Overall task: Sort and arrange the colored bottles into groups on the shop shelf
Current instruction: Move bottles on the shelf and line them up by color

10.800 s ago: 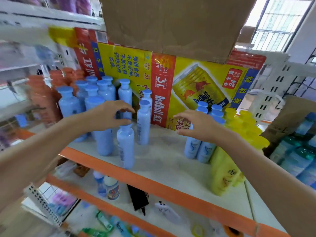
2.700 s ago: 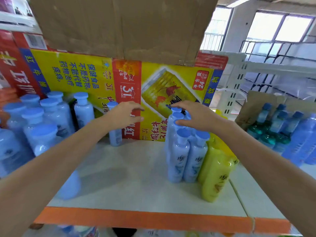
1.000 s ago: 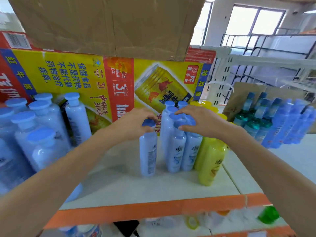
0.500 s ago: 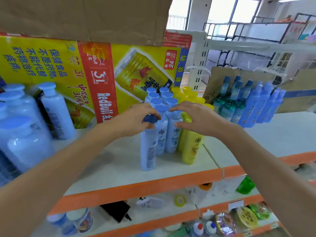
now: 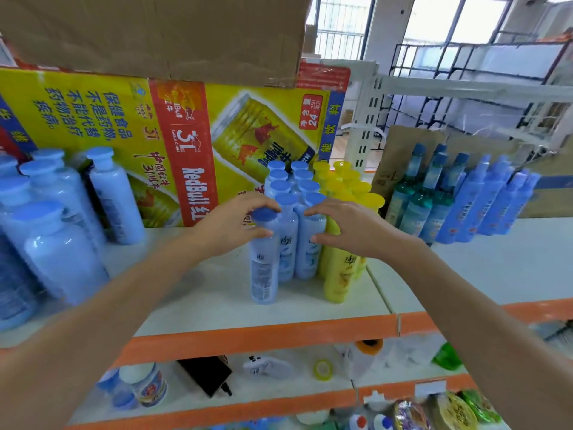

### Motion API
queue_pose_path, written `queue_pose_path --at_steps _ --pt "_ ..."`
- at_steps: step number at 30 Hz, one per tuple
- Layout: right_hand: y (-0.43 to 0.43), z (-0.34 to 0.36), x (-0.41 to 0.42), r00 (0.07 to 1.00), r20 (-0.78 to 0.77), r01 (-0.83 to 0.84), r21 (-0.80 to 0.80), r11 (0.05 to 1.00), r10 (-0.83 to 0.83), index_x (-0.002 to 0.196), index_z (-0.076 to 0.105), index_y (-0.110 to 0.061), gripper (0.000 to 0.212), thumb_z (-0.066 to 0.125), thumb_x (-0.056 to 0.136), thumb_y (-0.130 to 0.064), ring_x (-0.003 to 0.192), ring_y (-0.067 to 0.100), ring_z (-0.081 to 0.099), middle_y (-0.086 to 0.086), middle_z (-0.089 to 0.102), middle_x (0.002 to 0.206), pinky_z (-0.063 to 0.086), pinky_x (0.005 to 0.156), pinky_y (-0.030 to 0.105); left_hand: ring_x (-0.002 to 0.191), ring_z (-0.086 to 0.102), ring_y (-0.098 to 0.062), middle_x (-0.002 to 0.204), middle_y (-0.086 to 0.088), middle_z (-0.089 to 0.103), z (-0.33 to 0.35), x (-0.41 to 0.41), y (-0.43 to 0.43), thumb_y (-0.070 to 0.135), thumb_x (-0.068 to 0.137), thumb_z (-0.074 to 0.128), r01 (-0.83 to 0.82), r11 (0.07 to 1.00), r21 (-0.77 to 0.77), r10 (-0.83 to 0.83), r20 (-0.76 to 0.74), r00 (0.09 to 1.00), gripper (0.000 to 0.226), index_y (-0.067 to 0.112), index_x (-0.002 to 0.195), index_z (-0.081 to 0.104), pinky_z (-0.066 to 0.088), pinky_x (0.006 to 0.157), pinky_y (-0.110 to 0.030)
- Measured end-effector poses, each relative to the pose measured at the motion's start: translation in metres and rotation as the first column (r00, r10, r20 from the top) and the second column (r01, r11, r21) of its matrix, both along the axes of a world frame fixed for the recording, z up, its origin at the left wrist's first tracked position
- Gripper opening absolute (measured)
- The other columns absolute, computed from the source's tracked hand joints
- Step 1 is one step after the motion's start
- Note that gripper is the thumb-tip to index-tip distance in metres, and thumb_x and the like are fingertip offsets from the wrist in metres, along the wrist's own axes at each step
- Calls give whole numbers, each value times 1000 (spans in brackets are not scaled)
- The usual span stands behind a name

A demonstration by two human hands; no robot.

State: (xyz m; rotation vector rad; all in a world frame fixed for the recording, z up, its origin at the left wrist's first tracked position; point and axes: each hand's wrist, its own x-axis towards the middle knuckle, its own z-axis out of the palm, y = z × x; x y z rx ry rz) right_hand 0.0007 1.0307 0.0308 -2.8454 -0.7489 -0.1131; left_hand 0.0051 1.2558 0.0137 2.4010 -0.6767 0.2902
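Two hands work at the white shop shelf with the orange front edge [image 5: 263, 333]. Between them stands a tight block of slim pale-blue plastic bottles with blue caps [image 5: 297, 187]. One matching pale-blue bottle [image 5: 263, 268] stands just front-left of the block, and the left hand [image 5: 235, 225] grips its neck under the cap. The right hand [image 5: 350, 228] holds nothing; its fingers are spread and rest against the block's right front corner.

Risk (judged): the block is tall, narrow and close-packed. A hard sideways push with the gripped bottle could domino the block toward the yellow plastic bottles [image 5: 338, 274] under the right wrist. The front yellow one stands nearest the shelf lip and might go over. The gripped bottle shows its small-print side, so it may need turning to match.

Containers:
- Brown cardboard box [image 5: 155, 32], above both hands: contents hidden.
- Yellow-and-red printed drinks carton [image 5: 102, 119], behind the hands: closed, contents not visible.
- All bottles are capped and opaque; fill level cannot be told.
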Motion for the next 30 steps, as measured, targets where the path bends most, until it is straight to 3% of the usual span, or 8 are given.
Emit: queue_pose_path --at_steps 2,4,12,16,19,24,27,30 --pt "-1 -3 1 1000 3 -17 4 1000 17 133 44 -31 47 57 88 -38 127 16 42 -5 45 139 36 97 31 101 55 -14 111 1 57 -3 3 -3 27 73 74 -99 995 2 99 38 994 40 17 110 61 46 90 -30" --pt "-2 -6 2 999 1 -37 17 999 37 134 44 -29 49 58 88 -36 129 15 40 -4 45 140 33 101 30 96 57 -17 108 -1 60 -5 5 -5 33 71 75 -174 985 20 173 36 984 43 15 109 62 47 85 -32" --pt "-7 -13 3 997 6 -76 47 996 76 137 40 -28 53 59 88 -35 134 15 33 -5 40 145 22 109 31 100 59 -19 112 -6 63 -11 6 -16 14 80 68 -152 987 -57 150 -35 988 33 13 113 61 47 85 -25" --pt "-7 -13 2 997 4 -80 98 992 80 136 42 -26 51 59 88 -32 132 14 36 -4 43 142 24 106 28 105 51 -8 112 2 57 -4 1 -22 1 83 62 -49 996 -77 42 -88 995 36 11 118 58 40 81 -3" --pt "-7 -13 2 997 6 -82 101 991 82 135 43 -26 51 59 88 -33 131 15 37 -4 44 142 25 107 29 112 46 -3 115 7 53 -1 0 -23 -3 85 57 3 997 -83 -14 -128 992 38 13 120 56 35 81 4" --pt "-5 -12 2 995 14 -98 72 993 98 136 42 -27 50 58 88 -36 133 15 36 -4 42 143 24 108 31 109 50 -7 116 2 55 -3 0 -21 10 80 68 -64 986 -154 43 -134 990 35 17 113 59 43 75 -3" --pt "-3 -12 2 994 23 -107 62 992 106 135 42 -28 50 57 88 -36 131 16 37 -4 42 142 26 107 31 96 54 -10 109 0 58 -2 3 -23 25 72 75 -147 987 -70 145 -36 989 43 12 111 61 42 68 -7" --pt "-3 -12 2 994 23 -104 62 993 103 136 42 -27 51 58 88 -36 129 16 40 -4 43 142 30 104 30 93 55 -10 104 1 60 -1 5 -25 25 73 75 -174 982 -68 174 0 985 41 12 110 61 40 69 -8"
